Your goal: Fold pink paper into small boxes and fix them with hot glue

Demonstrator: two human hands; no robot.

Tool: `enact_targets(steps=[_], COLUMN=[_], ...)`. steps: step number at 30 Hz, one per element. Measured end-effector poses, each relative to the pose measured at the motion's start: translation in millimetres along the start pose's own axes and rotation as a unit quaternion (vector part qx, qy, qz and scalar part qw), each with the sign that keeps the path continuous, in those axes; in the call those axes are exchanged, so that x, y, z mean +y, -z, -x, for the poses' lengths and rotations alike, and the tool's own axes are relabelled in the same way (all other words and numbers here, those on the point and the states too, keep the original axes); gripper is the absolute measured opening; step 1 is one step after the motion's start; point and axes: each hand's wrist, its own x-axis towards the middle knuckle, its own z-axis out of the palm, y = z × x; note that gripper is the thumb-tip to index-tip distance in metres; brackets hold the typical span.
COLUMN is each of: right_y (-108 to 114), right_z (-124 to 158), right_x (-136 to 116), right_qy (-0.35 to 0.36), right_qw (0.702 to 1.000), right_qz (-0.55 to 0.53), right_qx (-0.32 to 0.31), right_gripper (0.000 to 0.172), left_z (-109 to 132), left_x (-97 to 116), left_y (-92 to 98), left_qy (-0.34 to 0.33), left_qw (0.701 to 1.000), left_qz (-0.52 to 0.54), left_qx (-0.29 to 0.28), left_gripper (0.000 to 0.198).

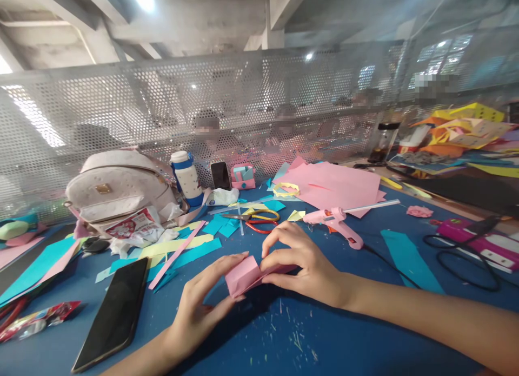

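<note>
A folded piece of pink paper (242, 276) is held a little above the blue table, between both hands. My left hand (203, 295) grips its left end, thumb below and fingers on top. My right hand (298, 257) pinches the paper's right part between thumb and fingers, hiding some of it. Just beyond my right hand lies a pink hot glue gun (334, 223) with a clear glue stick in its back. Scissors (259, 218) with red and yellow handles rest behind the hands, among blue and yellow paper scraps (227, 224).
A black phone (115, 311) lies at the left, near a white backpack (121, 186) and a bottle (186, 176). Pink sheets (336, 184) are piled at the back. A purple power strip (478, 243) with cables lies right. A perforated metal screen (243, 94) stands behind, people beyond it.
</note>
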Motion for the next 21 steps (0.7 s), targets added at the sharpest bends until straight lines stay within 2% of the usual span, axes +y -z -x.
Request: enact_targets(steps=[8, 15, 21], right_y=[-1.2, 0.7, 1.0], right_z=[-0.7, -2.3, -3.6], right_x=[0.0, 3.7, 11.8], right_qy=[-0.005, 0.007, -0.003], right_qw=[1.000, 1.000, 1.000], right_qz=[-0.015, 0.016, -0.003], right_qx=[0.004, -0.002, -0.006], right_gripper=[0.004, 0.008, 0.011], left_z=[-0.4, 0.4, -0.4], left_x=[0.5, -1.6, -4.2], left_y=[0.5, -1.1, -0.4], left_qy=[0.009, 0.009, 0.020], left_qw=[1.000, 1.000, 0.999], left_qz=[0.006, 0.009, -0.008], left_qx=[0.001, 0.004, 0.034], left_gripper=[0.054, 0.053, 0.054])
